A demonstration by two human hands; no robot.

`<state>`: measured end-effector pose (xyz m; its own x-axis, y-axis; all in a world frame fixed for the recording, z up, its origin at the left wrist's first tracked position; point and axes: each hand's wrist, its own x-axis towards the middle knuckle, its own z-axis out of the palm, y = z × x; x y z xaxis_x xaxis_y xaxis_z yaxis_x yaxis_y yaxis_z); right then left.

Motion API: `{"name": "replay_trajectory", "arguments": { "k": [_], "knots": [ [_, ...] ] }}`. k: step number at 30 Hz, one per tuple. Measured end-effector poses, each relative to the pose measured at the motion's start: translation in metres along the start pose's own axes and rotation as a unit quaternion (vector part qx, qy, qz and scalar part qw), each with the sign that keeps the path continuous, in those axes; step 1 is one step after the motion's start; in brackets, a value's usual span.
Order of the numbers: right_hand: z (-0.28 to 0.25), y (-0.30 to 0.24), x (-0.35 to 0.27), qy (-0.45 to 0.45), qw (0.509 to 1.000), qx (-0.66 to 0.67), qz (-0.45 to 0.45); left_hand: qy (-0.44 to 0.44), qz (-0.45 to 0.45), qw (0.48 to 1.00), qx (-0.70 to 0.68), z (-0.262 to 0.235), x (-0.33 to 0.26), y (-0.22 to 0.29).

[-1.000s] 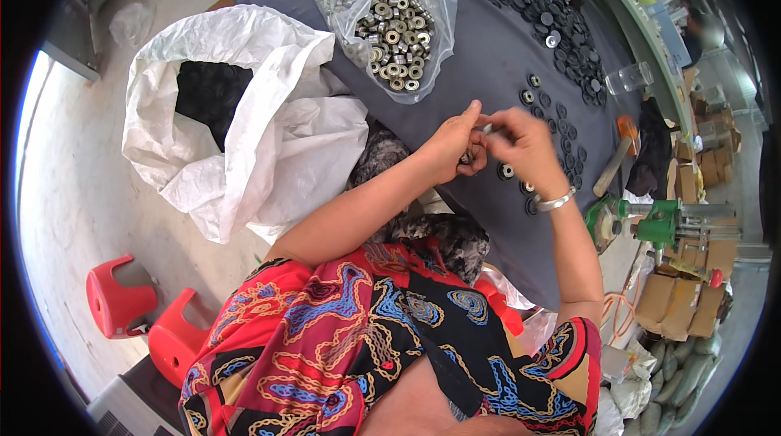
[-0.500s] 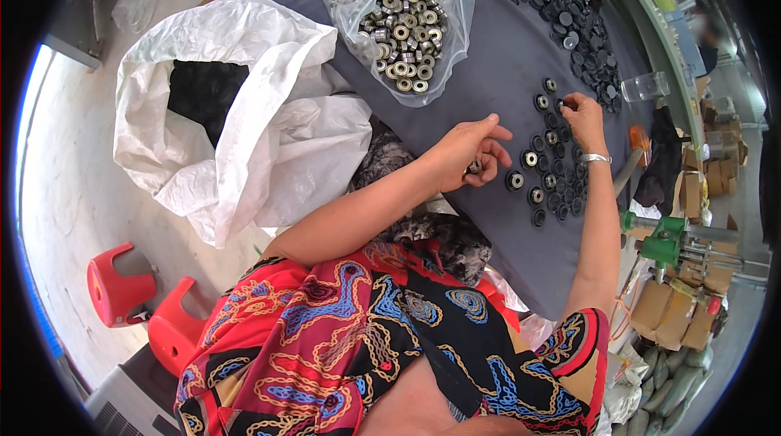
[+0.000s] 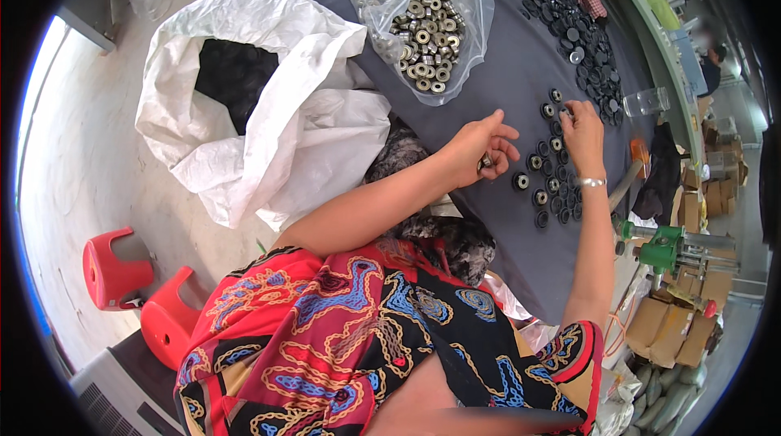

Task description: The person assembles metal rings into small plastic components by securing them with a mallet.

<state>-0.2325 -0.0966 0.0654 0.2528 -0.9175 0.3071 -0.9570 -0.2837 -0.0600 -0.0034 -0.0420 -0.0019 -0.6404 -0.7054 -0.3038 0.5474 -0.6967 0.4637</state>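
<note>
My left hand [image 3: 486, 150] is half curled over the dark cloth, with small metal ball bearings [image 3: 486, 162] held in its fingers. To its right my right hand [image 3: 584, 139], with a silver bracelet at the wrist, pinches a bearing at the far end of a group of black plastic rings [image 3: 543, 219]. Its fingers mostly hide that bearing. Several rings in the group have a shiny bearing seated in the middle, such as one ring [image 3: 521, 181] close to my left hand. Others show a dark centre. My right hand and forearm cover part of the group.
A clear plastic bag [image 3: 477, 17] full of bearings lies open at the far middle. More black round parts [image 3: 573, 33] are heaped at the far right, near a clear jar [image 3: 647, 102]. A white sack [image 3: 325, 135] stands at left; a green machine [image 3: 663, 249] is at right.
The whole view has shifted slightly, moving the table's things a little right. My right hand stays at the far end of the ring group; my left still holds bearings.
</note>
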Motion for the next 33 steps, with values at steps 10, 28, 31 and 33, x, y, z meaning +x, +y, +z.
{"name": "replay_trajectory", "arguments": {
  "k": [10,28,31,33],
  "knots": [
    [-0.031,-0.128,-0.064,-0.102,0.96,0.203,-0.165,0.097,0.048,0.994,0.032,0.022,-0.008,-0.005],
    [-0.021,-0.093,-0.071,-0.012,0.93,0.357,0.09,0.006,0.068,0.967,0.246,0.015,-0.001,-0.014],
    [-0.024,-0.086,-0.069,-0.031,0.945,0.32,0.058,0.032,0.076,0.963,0.256,0.019,-0.001,-0.012],
    [-0.03,-0.083,-0.065,-0.068,0.954,0.291,0.02,0.035,0.073,0.962,0.261,0.02,-0.001,-0.01]
  ]
}}
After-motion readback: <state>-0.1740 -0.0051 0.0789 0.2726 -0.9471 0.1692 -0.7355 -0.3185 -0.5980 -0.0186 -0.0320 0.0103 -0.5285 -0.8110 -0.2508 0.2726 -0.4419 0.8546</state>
